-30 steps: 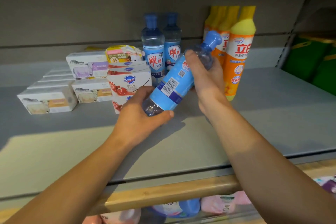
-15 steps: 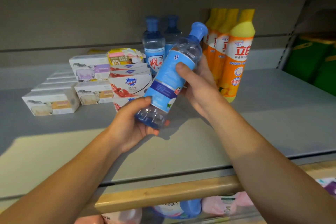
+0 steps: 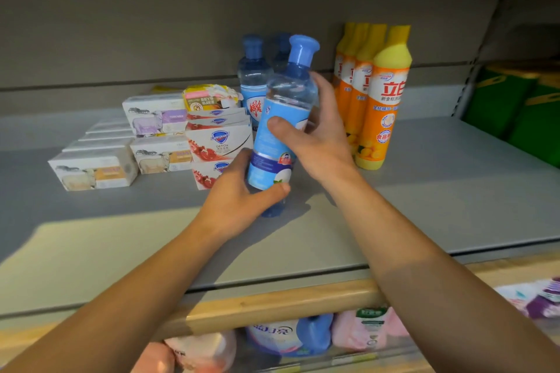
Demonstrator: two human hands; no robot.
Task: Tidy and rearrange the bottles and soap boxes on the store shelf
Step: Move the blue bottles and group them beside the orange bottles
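Both your hands hold one blue-capped clear bottle (image 3: 280,127) near frame centre, nearly upright above the grey shelf (image 3: 424,191), left hand (image 3: 239,200) fingers wrapping its base, right hand (image 3: 318,136) fingers curled round its middle, Safeguard soap boxes (image 3: 218,145) just left, orange dish-soap bottles (image 3: 381,97) right.

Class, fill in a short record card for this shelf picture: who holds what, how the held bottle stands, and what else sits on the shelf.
held item: blue-capped clear bottle, nearly upright, cap leaning slightly right
left hand: grips the bottle's lower end
right hand: grips the bottle's middle, thumb across the label
bottle base: hidden by the left hand; contact with the shelf cannot be told
behind it: two more blue-capped bottles, standing
right of it: row of orange bottles with yellow caps
left of it: stacked soap boxes
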